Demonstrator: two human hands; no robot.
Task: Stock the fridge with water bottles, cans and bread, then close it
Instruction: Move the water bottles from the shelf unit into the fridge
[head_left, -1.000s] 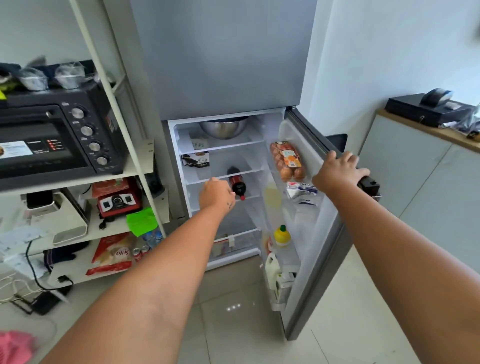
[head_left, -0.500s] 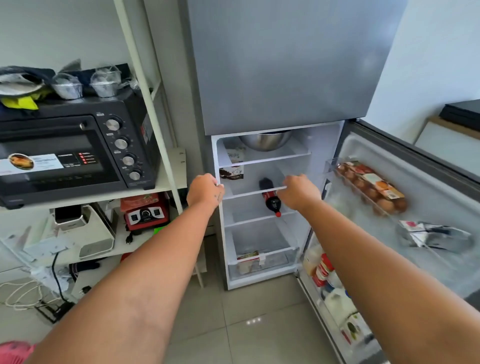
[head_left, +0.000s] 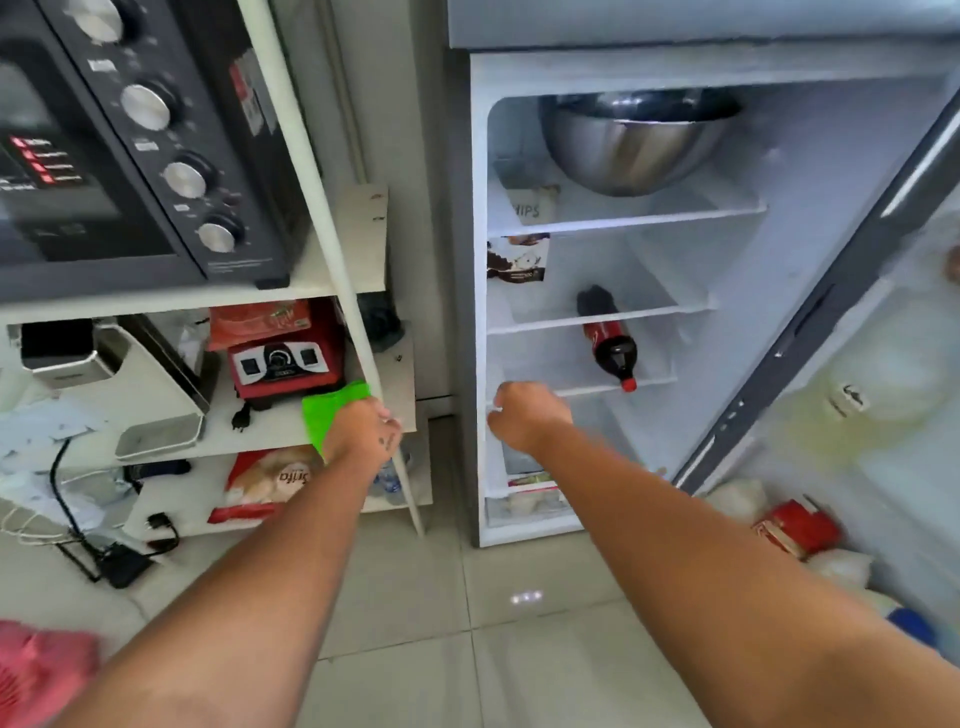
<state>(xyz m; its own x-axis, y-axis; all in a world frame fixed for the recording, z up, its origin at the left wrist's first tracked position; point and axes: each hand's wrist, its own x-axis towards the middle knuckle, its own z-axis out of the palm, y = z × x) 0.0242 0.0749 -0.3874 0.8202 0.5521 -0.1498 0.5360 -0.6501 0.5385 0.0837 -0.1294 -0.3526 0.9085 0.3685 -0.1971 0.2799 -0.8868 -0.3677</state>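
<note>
Both hands had dropped lower than half a second before: the left had left the cabinet edge for the rack, and the right had slid from the middle shelf to the lowest one.

Left hand (head_left: 363, 431): arm stretched forward, back of the hand up, set against the slanting post of the white metal storage rack (head_left: 332, 249) and overlapping a bright green cloth (head_left: 332, 408). Its fingers were hidden; grip could not be told.

Right hand (head_left: 530, 415): arm extended, knuckles up, fingers curled at the left inner wall of the open grey fridge (head_left: 779, 182), just under the lowest glass shelf. Whether it held anything could not be told.

Clear plastic water bottles (head_left: 388, 480): blurred, standing on the rack's bottom shelf, just below the left hand and partly behind the post.

Dark cola bottle with red cap (head_left: 610, 343): lying on the lowest shelf, up and right of the right hand, apart from it.

Round stainless steel bowl (head_left: 634, 145): top shelf.

Transparent crisper drawer (head_left: 524, 506): below the right forearm.

Fridge door (head_left: 810, 332): swung wide to the right.

Black countertop oven with silver knobs (head_left: 156, 156): on the rack's upper shelf.
</note>
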